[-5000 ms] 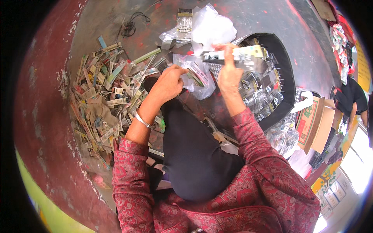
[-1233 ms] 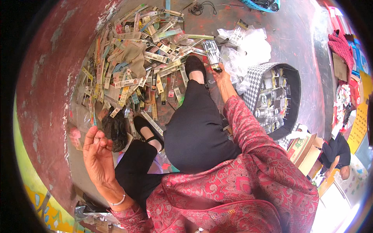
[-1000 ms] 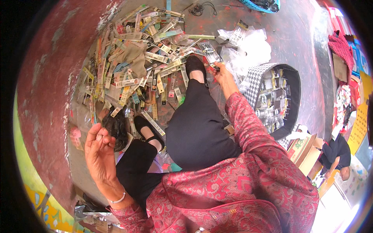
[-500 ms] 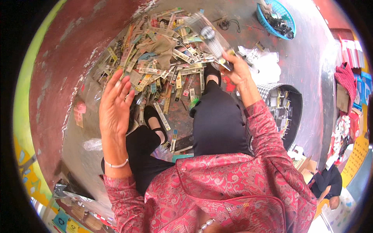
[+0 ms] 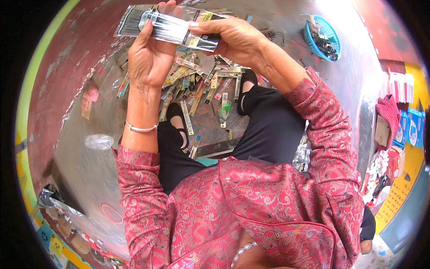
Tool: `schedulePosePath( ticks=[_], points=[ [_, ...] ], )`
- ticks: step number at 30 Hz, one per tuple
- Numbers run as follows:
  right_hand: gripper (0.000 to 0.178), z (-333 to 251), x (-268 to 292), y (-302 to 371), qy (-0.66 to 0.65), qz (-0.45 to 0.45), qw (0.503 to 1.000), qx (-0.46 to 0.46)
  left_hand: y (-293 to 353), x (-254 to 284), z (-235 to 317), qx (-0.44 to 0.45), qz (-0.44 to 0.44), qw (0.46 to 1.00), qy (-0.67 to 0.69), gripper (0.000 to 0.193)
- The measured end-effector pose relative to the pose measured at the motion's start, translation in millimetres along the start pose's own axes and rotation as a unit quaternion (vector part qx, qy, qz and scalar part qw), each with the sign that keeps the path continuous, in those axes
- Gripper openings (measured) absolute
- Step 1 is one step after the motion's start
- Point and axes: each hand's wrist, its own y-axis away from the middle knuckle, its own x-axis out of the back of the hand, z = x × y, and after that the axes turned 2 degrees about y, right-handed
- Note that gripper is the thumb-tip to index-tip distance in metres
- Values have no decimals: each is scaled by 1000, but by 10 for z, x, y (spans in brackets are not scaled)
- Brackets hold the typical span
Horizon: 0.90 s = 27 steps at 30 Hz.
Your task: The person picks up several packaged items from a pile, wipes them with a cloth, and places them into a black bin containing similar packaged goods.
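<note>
Both my hands hold a flat clear plastic packet [image 5: 172, 30] up in front of me, at the top of the view. Thin grey rods show through it, with black, white and yellow printing on the film. My left hand [image 5: 151, 60] supports the left part, thumb on the front and fingers behind. At the right end my right hand [image 5: 242, 38] pinches the packet, its thumb on the front face. Below and beyond lies a heap of long narrow packets [image 5: 192, 87] on the floor, partly hidden by my hands and arms.
A blue plastic basket [image 5: 323, 24] with black items stands at the far right. Crumpled clear plastic [image 5: 99, 141] lies on the floor at left. My feet in black shoes [image 5: 176, 117] are beside the heap. Boxes [image 5: 410, 127] and part of another person [image 5: 367, 226] show at right.
My right hand has brought the packet from the right over to the left and nearer. My left hand, empty before, has risen and taken hold of it too.
</note>
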Motion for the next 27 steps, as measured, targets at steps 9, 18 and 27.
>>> schedulePosePath(
  ticks=[9,18,27],
  points=[
    [57,323,1120,-507,555,-62,817,-148,51,160,394,-35,224,974,-8,27],
    [28,41,1346,-760,97,73,992,-35,131,290,683,-44,235,971,7,23],
    [18,-251,716,-578,-260,-112,959,12,257,95,370,185,15,978,-91,56]
  ],
)
